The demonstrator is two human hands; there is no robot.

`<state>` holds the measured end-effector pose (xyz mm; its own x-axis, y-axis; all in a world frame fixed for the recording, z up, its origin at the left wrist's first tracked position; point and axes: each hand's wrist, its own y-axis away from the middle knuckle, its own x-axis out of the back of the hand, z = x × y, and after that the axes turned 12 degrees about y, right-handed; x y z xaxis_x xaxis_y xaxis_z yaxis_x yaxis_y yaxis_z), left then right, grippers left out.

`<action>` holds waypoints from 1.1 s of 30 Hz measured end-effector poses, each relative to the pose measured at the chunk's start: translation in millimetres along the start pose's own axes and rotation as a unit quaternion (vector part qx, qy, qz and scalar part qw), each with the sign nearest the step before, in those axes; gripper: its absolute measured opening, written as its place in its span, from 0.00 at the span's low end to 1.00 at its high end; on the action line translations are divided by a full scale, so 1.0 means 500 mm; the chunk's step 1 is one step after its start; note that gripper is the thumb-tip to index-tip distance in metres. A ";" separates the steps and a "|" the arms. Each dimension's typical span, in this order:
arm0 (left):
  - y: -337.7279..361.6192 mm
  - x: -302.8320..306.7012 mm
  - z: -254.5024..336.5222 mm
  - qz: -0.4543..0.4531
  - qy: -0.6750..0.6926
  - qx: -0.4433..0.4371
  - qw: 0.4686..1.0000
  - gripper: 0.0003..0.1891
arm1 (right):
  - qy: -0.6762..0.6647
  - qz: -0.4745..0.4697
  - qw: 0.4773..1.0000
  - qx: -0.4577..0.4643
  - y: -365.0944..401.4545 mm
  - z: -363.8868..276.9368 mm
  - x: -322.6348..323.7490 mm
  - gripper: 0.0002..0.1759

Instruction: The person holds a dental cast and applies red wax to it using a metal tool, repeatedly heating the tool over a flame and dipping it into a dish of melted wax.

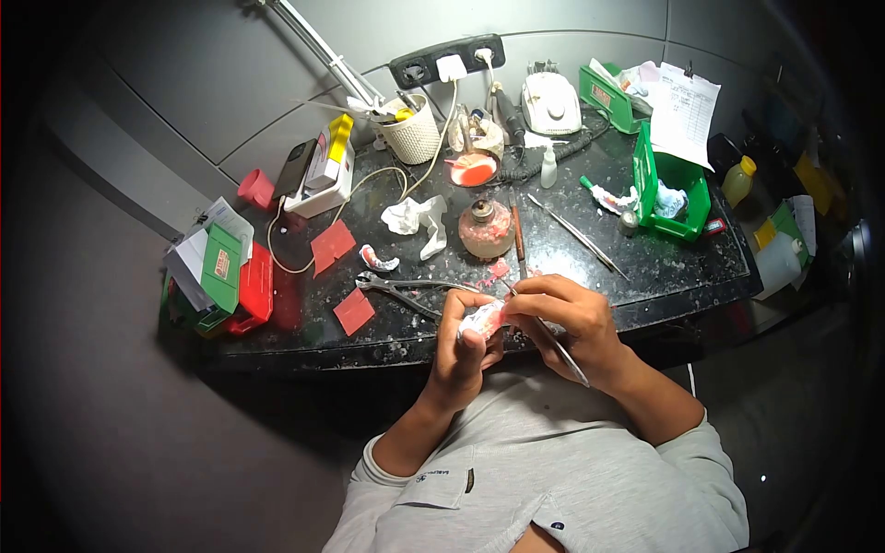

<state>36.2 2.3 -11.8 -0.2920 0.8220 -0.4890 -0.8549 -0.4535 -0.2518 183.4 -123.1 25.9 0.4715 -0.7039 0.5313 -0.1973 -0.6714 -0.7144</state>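
Note:
My left hand (454, 364) is closed around a dental cast (479, 323), white with pink wax on it, held just off the table's front edge. A slim metal wax carver (569, 361) sits in the closed fingers of my right hand (581, 323). One end of the carver is up by the cast and the other slants down to the right; whether its tip touches the wax cannot be made out. Close to my left hand lie metal pliers (396, 290), a pink wax sheet (353, 311) and a small denture piece (379, 261).
A wax-spattered glass spirit lamp (486, 235) stands behind my hands, beside a wooden-handled tool (518, 235) and a thin metal instrument (585, 241). Crumpled tissue (417, 221) lies left. Green bins (678, 184) and a red bin (256, 290) flank the black table (682, 286).

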 end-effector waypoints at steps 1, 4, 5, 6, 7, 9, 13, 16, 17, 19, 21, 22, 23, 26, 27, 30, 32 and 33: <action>0.001 0.000 0.001 -0.002 -0.024 0.001 1.000 0.41 | -0.006 -0.012 1.000 -0.021 0.001 -0.003 0.001 0.16; 0.003 0.000 0.001 -0.006 -0.057 0.005 0.998 0.40 | -0.014 -0.022 0.998 -0.051 0.006 -0.006 -0.002 0.16; 0.002 0.000 0.002 -0.008 -0.066 0.007 0.998 0.40 | -0.017 -0.020 0.998 -0.060 0.007 -0.006 -0.004 0.16; 0.003 0.004 -0.002 -0.008 -0.066 0.007 0.998 0.40 | -0.017 -0.020 0.998 -0.060 0.007 -0.005 -0.006 0.16; 0.003 0.010 -0.008 -0.016 -0.092 -0.001 0.996 0.40 | -0.022 -0.015 0.997 -0.071 0.007 -0.003 -0.007 0.15; 0.004 0.011 -0.009 -0.025 -0.118 -0.008 0.993 0.40 | -0.026 -0.010 0.996 -0.082 0.006 -0.001 -0.005 0.14; 0.005 -0.002 0.004 -0.019 -0.079 -0.007 0.997 0.41 | 0.001 0.014 0.996 -0.087 0.000 0.004 0.004 0.15; 0.005 -0.006 0.004 -0.022 -0.072 -0.036 0.997 0.42 | -0.006 0.031 0.993 -0.111 -0.001 0.012 0.008 0.18; 0.005 -0.009 0.006 -0.017 -0.082 -0.040 0.996 0.43 | 0.010 0.039 0.996 -0.074 -0.007 0.008 0.014 0.18; 0.007 -0.011 0.008 -0.010 -0.093 -0.043 0.995 0.45 | 0.027 0.071 0.997 -0.016 -0.020 -0.002 0.020 0.18; 0.010 -0.011 0.007 -0.004 -0.057 -0.040 0.998 0.47 | -0.002 0.060 0.998 -0.022 -0.008 -0.003 0.017 0.18; 0.010 -0.011 0.007 -0.004 -0.057 -0.040 0.998 0.47 | -0.030 0.049 0.998 -0.028 -0.005 -0.006 0.017 0.18; 0.010 -0.012 0.007 0.006 -0.036 -0.033 0.999 0.47 | -0.008 0.056 0.998 -0.017 -0.007 -0.015 0.022 0.16; 0.011 -0.013 0.007 0.022 -0.015 -0.027 0.999 0.48 | -0.042 0.068 0.996 0.029 0.000 -0.009 0.004 0.14; 0.013 -0.013 0.008 0.029 -0.013 -0.025 0.999 0.48 | -0.037 0.050 0.998 0.033 0.000 -0.014 0.006 0.13; 0.015 -0.010 0.010 0.026 -0.014 -0.024 0.999 0.48 | -0.038 0.063 0.997 0.035 0.001 -0.019 -0.003 0.13; 0.015 -0.007 0.008 0.025 -0.012 -0.026 0.999 0.48 | -0.037 0.060 0.997 0.039 0.000 -0.019 -0.002 0.13; 0.015 -0.006 0.007 0.024 -0.010 -0.025 0.999 0.48 | -0.037 0.059 0.997 0.042 0.000 -0.020 -0.001 0.13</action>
<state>29.2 -2.4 -9.0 -0.3415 0.8047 -0.4856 -0.8171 -0.5095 -0.2697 174.7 -124.9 30.0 0.5119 -0.7554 0.4091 -0.1844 -0.5617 -0.8065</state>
